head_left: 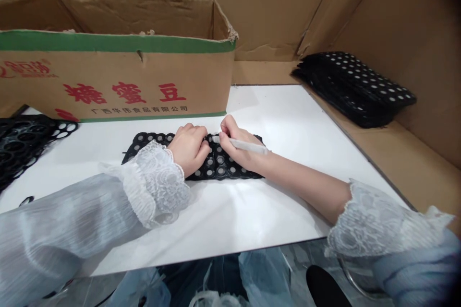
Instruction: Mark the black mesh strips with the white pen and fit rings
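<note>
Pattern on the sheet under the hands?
The sheet is black with rows of pale round dots; it shows best in the head view.

"What sort of place is this?"

"A small workshop, it seems. A white tabletop (pixel 223 223) spreads in front of the big carton (pixel 151 69), and plain cardboard panels (pixel 262 0) rise behind that carton."

"What else shows it?"

"Material in batches: a stack of black dotted sheets (pixel 360 88) lies right of the carton, a similar dotted piece (pixel 220 160) in front of it, and black sheeting (pixel 25 136) full of round holes before its left end."
</note>
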Tool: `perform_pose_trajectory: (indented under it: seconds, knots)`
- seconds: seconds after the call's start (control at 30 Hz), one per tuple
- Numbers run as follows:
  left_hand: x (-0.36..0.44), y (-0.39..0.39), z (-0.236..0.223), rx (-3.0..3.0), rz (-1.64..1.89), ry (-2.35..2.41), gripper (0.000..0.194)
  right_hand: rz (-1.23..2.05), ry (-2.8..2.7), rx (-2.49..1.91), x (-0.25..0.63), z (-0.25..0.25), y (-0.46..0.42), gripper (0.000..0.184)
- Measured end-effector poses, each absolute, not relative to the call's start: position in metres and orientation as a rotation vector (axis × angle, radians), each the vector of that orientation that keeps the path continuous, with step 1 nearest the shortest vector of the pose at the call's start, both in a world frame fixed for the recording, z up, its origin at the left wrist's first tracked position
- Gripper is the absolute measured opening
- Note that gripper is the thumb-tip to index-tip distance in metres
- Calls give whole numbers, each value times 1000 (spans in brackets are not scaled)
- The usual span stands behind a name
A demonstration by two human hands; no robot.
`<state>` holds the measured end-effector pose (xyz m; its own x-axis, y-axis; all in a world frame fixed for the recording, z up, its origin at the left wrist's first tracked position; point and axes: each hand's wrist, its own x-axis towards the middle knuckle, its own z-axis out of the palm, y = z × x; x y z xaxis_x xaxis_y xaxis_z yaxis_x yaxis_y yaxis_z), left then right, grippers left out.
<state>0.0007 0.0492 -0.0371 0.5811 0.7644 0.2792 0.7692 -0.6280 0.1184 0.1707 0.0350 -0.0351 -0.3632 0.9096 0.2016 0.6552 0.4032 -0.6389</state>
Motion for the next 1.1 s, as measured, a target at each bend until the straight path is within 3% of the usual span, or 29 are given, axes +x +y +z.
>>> perform_pose_trajectory:
  seconds: [0.27,0.4,0.67,1.1]
  knots:
    - [-1,44,-37,-2718,-547,-1223,15,298,-2207,-1457,162,-34,42,14]
    - [-1,51,-35,-2767,-561,-1312,20,445,-2093,-1336,172,-31,44,10]
    - [-1,61,-29,-2878,-555,-1697,31,778,-1801,-1149,182,-34,44,31]
    - [5,57,-25,-2730,-638,-1734,29,527,-1999,-934,180,-33,32,30]
